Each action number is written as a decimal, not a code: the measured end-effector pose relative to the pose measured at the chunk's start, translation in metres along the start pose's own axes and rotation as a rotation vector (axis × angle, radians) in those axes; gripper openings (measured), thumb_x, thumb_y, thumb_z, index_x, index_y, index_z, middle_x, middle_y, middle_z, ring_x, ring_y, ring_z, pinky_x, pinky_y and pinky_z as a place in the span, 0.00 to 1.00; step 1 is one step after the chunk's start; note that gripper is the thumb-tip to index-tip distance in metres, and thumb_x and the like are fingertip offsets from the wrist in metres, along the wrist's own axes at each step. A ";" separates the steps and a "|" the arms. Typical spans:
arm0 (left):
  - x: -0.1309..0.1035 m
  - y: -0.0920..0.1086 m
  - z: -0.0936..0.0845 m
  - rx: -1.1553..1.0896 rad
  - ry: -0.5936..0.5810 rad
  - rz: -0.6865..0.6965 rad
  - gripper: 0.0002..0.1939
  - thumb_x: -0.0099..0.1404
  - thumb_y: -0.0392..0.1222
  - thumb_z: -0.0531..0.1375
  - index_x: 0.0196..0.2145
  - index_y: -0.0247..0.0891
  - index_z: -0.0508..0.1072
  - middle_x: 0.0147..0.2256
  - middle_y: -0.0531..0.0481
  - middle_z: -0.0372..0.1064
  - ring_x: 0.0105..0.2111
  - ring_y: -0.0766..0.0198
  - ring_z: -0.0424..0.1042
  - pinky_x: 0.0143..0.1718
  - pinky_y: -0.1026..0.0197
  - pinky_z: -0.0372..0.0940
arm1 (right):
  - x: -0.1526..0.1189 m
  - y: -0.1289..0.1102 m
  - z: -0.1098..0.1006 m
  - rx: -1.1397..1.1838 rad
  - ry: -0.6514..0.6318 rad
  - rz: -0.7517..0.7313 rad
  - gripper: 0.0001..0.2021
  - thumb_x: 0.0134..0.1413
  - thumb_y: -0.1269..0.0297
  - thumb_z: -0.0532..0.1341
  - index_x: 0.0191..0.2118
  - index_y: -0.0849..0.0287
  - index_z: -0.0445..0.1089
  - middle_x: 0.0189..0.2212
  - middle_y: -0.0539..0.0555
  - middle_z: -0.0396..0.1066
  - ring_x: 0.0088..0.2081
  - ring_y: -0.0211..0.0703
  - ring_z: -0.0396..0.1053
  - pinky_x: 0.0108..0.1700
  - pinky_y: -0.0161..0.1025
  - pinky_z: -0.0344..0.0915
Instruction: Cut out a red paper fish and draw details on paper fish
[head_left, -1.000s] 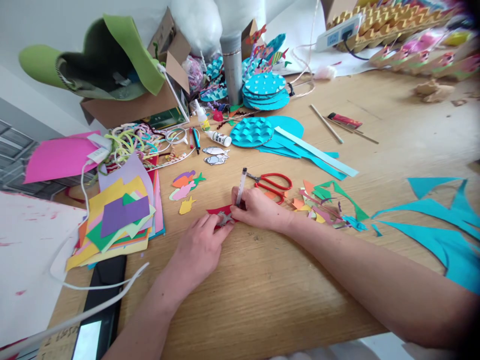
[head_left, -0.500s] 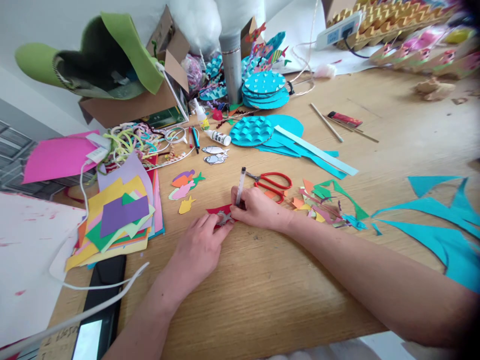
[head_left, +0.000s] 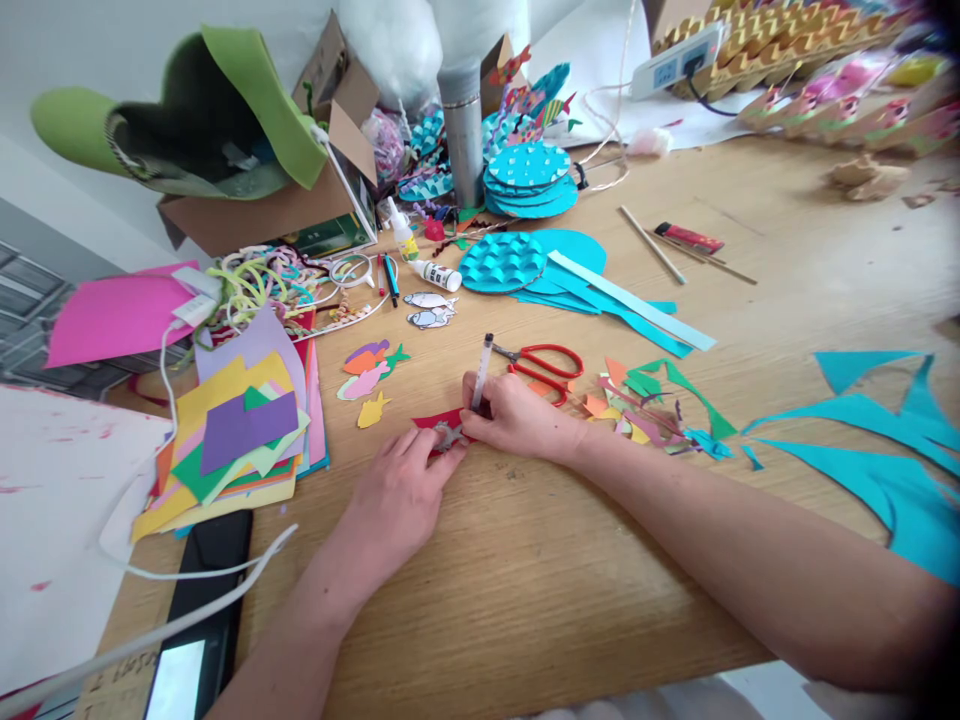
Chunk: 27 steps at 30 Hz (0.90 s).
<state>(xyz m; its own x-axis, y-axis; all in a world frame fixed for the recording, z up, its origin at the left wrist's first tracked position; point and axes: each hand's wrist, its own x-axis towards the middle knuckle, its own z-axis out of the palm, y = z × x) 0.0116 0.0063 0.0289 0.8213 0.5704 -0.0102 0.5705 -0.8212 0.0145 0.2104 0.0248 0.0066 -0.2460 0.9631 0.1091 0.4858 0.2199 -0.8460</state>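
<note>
My right hand [head_left: 514, 415] is closed around a slim, clear-barrelled pen [head_left: 482, 370], held nearly upright with its dark cap end on top. The pen's tip is hidden behind my fingers, over a small piece of red paper [head_left: 424, 420]. On that paper lies a small greyish cutout [head_left: 448, 435], partly covered by my fingers. My left hand [head_left: 401, 490] presses both down on the table, its thumb and fingers apart. Just beyond my right hand rest red-handled scissors [head_left: 551, 365]. A yellow paper fish [head_left: 373, 410] and several coloured paper fish [head_left: 367, 370] lie beyond my left hand.
Coloured paper sheets [head_left: 251, 430] are stacked at left, above a black phone-like device [head_left: 210, 570]. Paper scraps [head_left: 637, 405] and blue offcuts [head_left: 855, 430] lie at right. Farther back are white fish cutouts [head_left: 431, 315], a glue bottle [head_left: 437, 275], blue discs [head_left: 502, 262] and a metal pipe [head_left: 461, 140].
The pen has tilted slightly to the right at its top. Both hands are in almost the same place, and the rest is unchanged.
</note>
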 end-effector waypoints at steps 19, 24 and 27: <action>0.001 0.002 0.000 0.069 0.014 0.027 0.20 0.66 0.28 0.49 0.53 0.34 0.69 0.41 0.41 0.65 0.42 0.54 0.65 0.44 0.48 0.68 | -0.001 -0.001 -0.001 0.002 -0.002 -0.009 0.08 0.46 0.76 0.59 0.24 0.59 0.58 0.18 0.44 0.59 0.20 0.30 0.56 0.24 0.30 0.50; 0.002 0.002 0.000 0.068 0.016 0.029 0.20 0.67 0.28 0.48 0.53 0.35 0.69 0.41 0.41 0.65 0.42 0.54 0.65 0.44 0.48 0.68 | -0.001 -0.001 0.000 -0.005 -0.009 -0.007 0.08 0.45 0.76 0.58 0.24 0.59 0.58 0.18 0.44 0.60 0.20 0.31 0.56 0.24 0.30 0.50; 0.002 0.002 -0.001 0.060 0.005 0.020 0.20 0.67 0.29 0.48 0.53 0.35 0.70 0.41 0.41 0.65 0.42 0.54 0.65 0.44 0.48 0.68 | -0.001 -0.001 0.000 -0.005 -0.010 -0.017 0.09 0.45 0.76 0.58 0.24 0.58 0.57 0.18 0.44 0.59 0.20 0.30 0.56 0.24 0.30 0.50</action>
<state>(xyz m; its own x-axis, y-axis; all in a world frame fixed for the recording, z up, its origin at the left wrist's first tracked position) 0.0146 0.0053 0.0298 0.8327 0.5537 -0.0051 0.5529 -0.8320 -0.0453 0.2101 0.0240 0.0070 -0.2626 0.9576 0.1182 0.4856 0.2370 -0.8414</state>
